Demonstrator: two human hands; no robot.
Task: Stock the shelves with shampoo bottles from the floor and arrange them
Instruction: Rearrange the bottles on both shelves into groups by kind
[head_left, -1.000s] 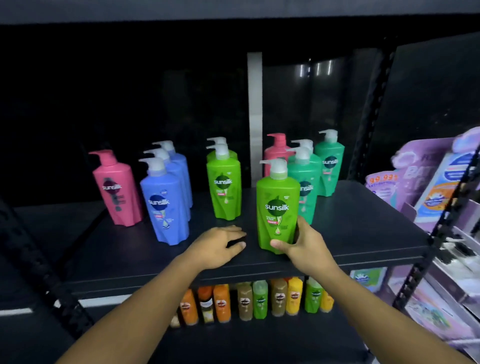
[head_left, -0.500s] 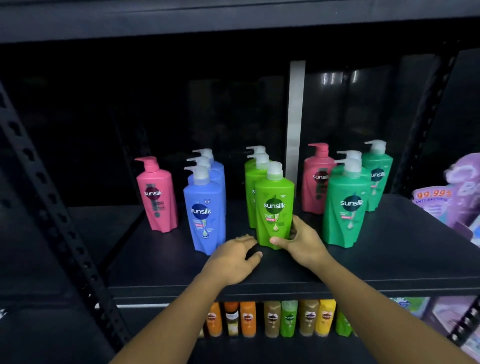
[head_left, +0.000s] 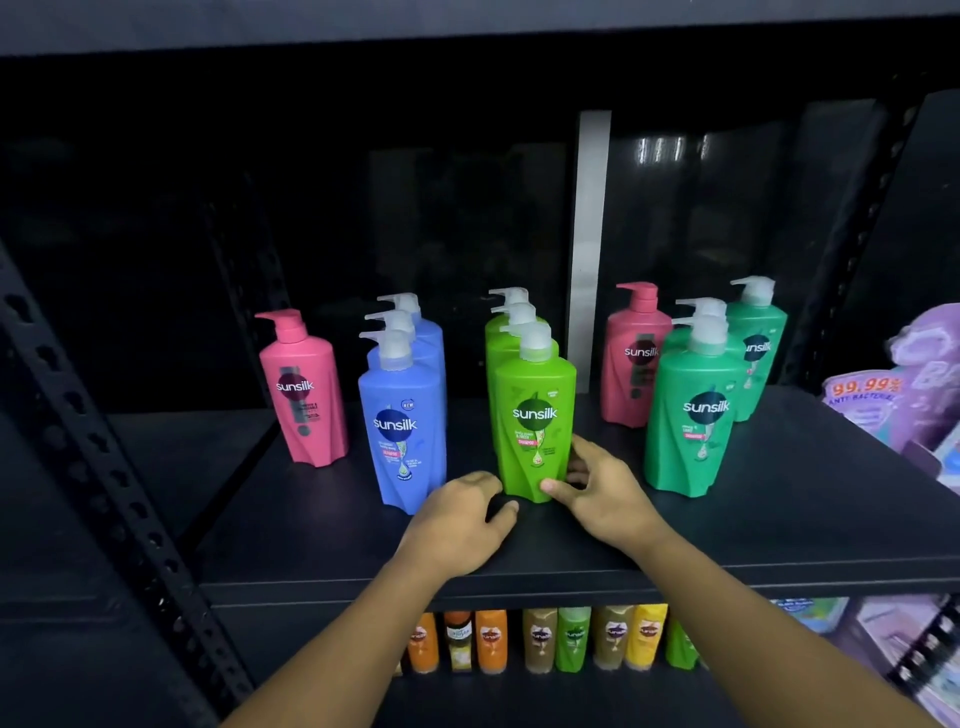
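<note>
A lime-green pump bottle (head_left: 535, 415) stands upright on the black shelf (head_left: 779, 530), at the front of a row of three like it. My right hand (head_left: 602, 493) grips its base from the right, thumb across the front. My left hand (head_left: 462, 517) lies on the shelf just left of that base, fingers loosely curled, holding nothing. Left of it stands a row of three blue bottles (head_left: 402, 431), then a single pink bottle (head_left: 306, 389). To the right are another pink bottle (head_left: 636, 358) and three dark-green bottles (head_left: 696, 415).
A perforated black upright (head_left: 104, 499) slants down the left side. Small orange, brown, green and yellow bottles (head_left: 550, 642) line the shelf below. Purple packets (head_left: 904, 384) hang at the right edge. The shelf above (head_left: 467, 31) runs across the top.
The lime-green bottle has slid back and to the left into line with the two behind it, my right hand moving with it. My left hand stayed beside its base.
</note>
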